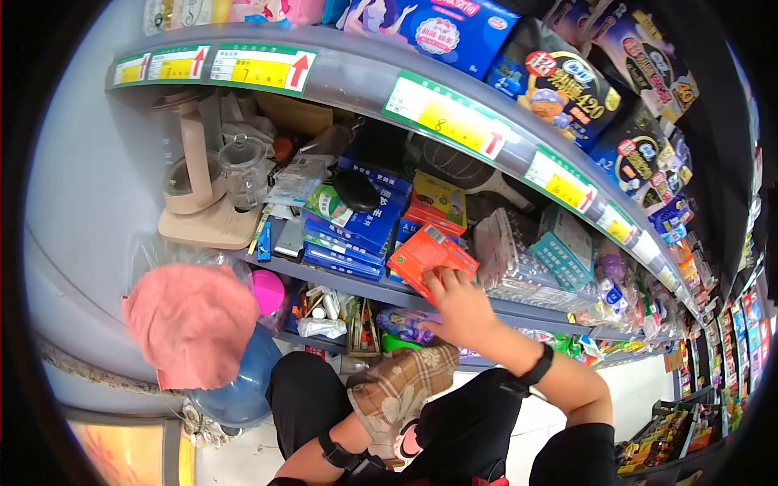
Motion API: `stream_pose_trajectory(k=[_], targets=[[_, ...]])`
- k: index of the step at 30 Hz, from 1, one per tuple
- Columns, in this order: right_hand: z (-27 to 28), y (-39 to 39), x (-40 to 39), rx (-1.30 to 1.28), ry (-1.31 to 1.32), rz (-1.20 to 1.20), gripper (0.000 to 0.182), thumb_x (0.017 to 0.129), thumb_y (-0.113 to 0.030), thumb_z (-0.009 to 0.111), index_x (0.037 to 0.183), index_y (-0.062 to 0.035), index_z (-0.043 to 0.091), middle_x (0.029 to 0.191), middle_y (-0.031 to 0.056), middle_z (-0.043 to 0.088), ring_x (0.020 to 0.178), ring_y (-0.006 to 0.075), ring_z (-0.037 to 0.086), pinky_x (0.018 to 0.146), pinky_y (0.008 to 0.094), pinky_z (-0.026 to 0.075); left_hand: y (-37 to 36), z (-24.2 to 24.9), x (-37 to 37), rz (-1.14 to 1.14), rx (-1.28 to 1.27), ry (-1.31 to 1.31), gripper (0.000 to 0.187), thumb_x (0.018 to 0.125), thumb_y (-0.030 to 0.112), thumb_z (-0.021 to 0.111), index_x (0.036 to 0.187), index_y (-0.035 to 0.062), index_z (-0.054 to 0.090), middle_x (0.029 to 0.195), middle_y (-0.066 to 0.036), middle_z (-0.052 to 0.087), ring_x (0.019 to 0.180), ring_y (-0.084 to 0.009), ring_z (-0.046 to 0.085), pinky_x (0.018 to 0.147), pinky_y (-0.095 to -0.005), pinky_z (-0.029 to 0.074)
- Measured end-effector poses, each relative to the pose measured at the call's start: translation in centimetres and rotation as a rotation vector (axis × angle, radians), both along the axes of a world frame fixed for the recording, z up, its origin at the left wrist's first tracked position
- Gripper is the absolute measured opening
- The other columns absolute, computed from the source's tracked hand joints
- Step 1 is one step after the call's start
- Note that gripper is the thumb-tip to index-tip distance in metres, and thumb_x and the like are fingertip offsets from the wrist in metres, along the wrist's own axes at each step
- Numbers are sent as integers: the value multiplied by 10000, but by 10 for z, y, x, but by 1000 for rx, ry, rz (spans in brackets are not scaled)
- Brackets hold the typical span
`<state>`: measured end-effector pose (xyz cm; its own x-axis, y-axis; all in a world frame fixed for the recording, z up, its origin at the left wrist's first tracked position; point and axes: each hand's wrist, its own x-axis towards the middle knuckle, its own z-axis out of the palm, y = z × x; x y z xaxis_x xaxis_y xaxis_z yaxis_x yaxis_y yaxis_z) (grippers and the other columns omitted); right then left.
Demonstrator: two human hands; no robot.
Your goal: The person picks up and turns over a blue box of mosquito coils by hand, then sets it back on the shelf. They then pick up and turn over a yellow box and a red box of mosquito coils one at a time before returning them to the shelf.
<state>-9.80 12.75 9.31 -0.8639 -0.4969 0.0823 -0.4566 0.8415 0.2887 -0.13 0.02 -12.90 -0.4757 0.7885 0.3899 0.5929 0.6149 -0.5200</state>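
My right hand [463,306] reaches to the shelf edge, its bent fingers on the lower edge of a flat red box [429,253]. The thumb sticks out to the left, under the box's front corner. Behind that box lie a yellow-and-red box [440,201] and a stack of blue boxes [348,249] with a black oval object [356,190] on top. Low over my lap, a brown plaid cloth [405,381] covers my left hand [355,428]. Only its wrist side shows; the fingers are hidden in the cloth, which appears held.
A beige coffee maker [190,215] and a glass jar [243,170] stand left on the shelf. Clear plastic cases [510,251] and a teal box [563,255] are right. A pink cloth [194,324] lies over a blue water bottle [239,389]. The upper shelf edge [348,85] overhangs.
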Motion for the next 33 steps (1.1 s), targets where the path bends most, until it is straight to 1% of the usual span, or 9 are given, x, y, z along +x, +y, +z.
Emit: stream_pose_trajectory(k=[10, 15, 19, 23, 24, 25, 27, 32, 33], targets=[[28, 28, 35, -451, 487, 246, 434, 766, 36, 589, 1199, 2, 580, 1020, 160, 614, 950, 343, 612, 806, 398, 527, -19, 109, -28, -37, 370, -206, 120, 807, 103, 588, 903, 71, 651, 872, -59, 603, 784, -191, 648, 584, -340, 524], [56, 36, 113, -896, 177, 136, 310, 863, 14, 599, 1171, -2, 572, 1074, 156, 615, 939, 304, 621, 801, 353, 509, -25, 140, -15, 197, 285, -402, 211, 871, 122, 598, 1061, 55, 660, 982, -103, 650, 897, -252, 681, 720, -386, 578], [-1, 45, 123, -1481, -503, -135, 182, 967, -45, 564, 1144, -14, 531, 1071, 32, 564, 973, 104, 539, 835, 287, 461, -25, 131, -10, -796, 1606, -1589, 448, 997, 314, 498, 1341, 28, 525, 1304, -177, 585, 1155, -331, 605, 957, -492, 514], [-81, 26, 109, -1196, -58, -155, 178, 939, -44, 564, 1111, -9, 539, 1014, 153, 596, 933, 293, 591, 831, 362, 469, -23, 73, 8, -1437, 2170, -2634, 552, 1027, 414, 429, 1417, 24, 458, 1427, -190, 517, 1262, -356, 548, 1058, -540, 450], [-79, 21, 114, -1032, 76, -142, 206, 926, -57, 563, 1123, -3, 542, 1125, 208, 580, 1059, 395, 548, 930, 464, 433, -22, 72, 12, -1398, 2223, -2625, 565, 1022, 421, 439, 1422, 22, 456, 1426, -198, 517, 1274, -366, 540, 1074, -557, 432], [-72, 17, 117, -945, 132, -104, 307, 906, -123, 611, 1180, -7, 535, 1214, 221, 540, 1142, 417, 500, 974, 500, 399, -26, 85, 17, -586, 2189, -2176, 601, 1015, 451, 439, 1433, 19, 444, 1437, -207, 503, 1283, -376, 529, 1096, -562, 404], [-53, 9, 121, -768, 247, -21, 525, 865, -255, 707, 1294, -16, 519, 1391, 246, 461, 1309, 462, 405, 1063, 572, 329, -28, 98, 17, -1528, 2262, -2856, 611, 1016, 460, 433, 1449, 30, 426, 1452, -214, 484, 1299, -371, 515, 1117, -561, 376], [-32, 18, 134, -510, -477, 99, 1257, 578, -586, 850, 1547, -68, 242, 1614, 262, 97, 1482, 497, 86, 1140, 670, 133, -24, 64, 9, -785, 2248, -2616, 692, 992, 562, 406, 1537, 143, 322, 1563, -144, 361, 1402, -372, 396, 1158, -552, 313], [-33, 21, 134, -459, -537, 89, 1368, 523, -630, 862, 1574, -77, 184, 1625, 267, 47, 1494, 491, 48, 1145, 676, 110, -21, 55, 8, -1070, 2201, -2752, 687, 1004, 565, 374, 1540, 141, 309, 1575, -136, 338, 1418, -356, 375, 1166, -534, 306]])
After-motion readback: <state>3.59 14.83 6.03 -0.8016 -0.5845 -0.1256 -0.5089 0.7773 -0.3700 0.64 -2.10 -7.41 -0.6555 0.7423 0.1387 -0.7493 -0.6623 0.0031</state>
